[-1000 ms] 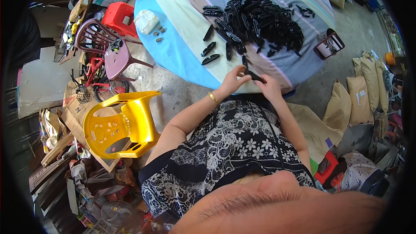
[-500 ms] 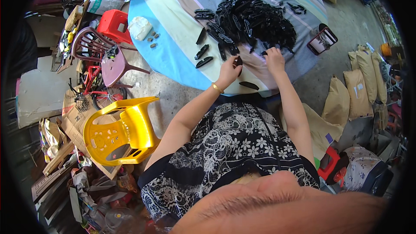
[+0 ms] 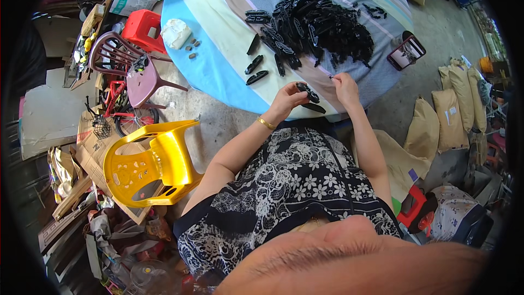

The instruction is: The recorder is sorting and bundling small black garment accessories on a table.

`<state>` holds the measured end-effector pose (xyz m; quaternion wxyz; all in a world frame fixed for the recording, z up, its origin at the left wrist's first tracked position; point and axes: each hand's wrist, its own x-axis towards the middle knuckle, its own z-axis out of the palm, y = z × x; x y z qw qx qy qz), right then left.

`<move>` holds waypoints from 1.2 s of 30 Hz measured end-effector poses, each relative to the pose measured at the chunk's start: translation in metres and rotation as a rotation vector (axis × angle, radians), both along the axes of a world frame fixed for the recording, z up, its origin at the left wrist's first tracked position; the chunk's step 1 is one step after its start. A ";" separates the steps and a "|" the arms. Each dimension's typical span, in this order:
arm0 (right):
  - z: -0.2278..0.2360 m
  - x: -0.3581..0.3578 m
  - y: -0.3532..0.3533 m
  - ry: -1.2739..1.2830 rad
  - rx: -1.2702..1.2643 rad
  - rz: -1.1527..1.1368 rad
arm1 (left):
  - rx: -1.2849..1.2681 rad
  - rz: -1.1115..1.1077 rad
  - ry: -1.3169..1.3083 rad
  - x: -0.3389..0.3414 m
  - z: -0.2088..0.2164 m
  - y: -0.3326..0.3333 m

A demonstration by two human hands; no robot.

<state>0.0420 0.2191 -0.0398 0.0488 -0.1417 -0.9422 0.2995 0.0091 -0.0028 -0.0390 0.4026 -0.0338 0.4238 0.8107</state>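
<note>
So my left hand (image 3: 288,100) has a long black plastic piece (image 3: 311,95) gripped between thumb and fingers, near the table's close edge, while my right hand (image 3: 346,88) is pinching a tiny dark bit (image 3: 331,77). Big messy black heap (image 3: 322,27) sits farther up the striped tablecloth (image 3: 229,65).

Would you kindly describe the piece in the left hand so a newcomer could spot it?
Find the striped tablecloth; near its closest edge is the left hand. It pinches a long black piece, unlike the loose black pieces lying on the tablecloth.
</note>
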 end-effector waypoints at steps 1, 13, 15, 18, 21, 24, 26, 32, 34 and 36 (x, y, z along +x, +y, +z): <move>0.008 0.003 -0.006 -0.006 -0.117 -0.016 | -0.012 -0.006 0.018 0.000 0.002 0.001; 0.052 0.029 -0.051 0.228 -0.562 0.072 | -0.004 -0.038 0.044 0.002 0.017 0.007; 0.056 0.031 -0.055 0.473 -0.254 0.167 | 0.024 -0.022 0.048 0.004 0.017 0.007; 0.060 0.033 -0.059 0.553 -0.147 0.177 | 0.019 -0.016 0.038 0.004 0.017 0.008; 0.059 0.034 -0.062 0.572 -0.140 0.158 | 0.004 -0.013 0.035 0.005 0.020 0.007; 0.060 0.033 -0.061 0.552 -0.086 0.210 | 0.008 -0.006 0.062 0.006 0.020 0.007; 0.061 0.033 -0.057 0.537 -0.039 0.275 | -0.004 0.002 0.057 0.006 0.019 0.006; 0.064 0.034 -0.061 0.467 0.055 0.382 | -0.041 0.039 0.044 0.008 0.025 0.008; 0.056 0.034 -0.061 0.446 0.031 0.350 | -0.058 0.042 0.035 0.006 0.027 0.007; 0.037 0.034 -0.058 0.079 -0.764 0.078 | -0.115 -0.014 0.227 0.002 0.034 0.006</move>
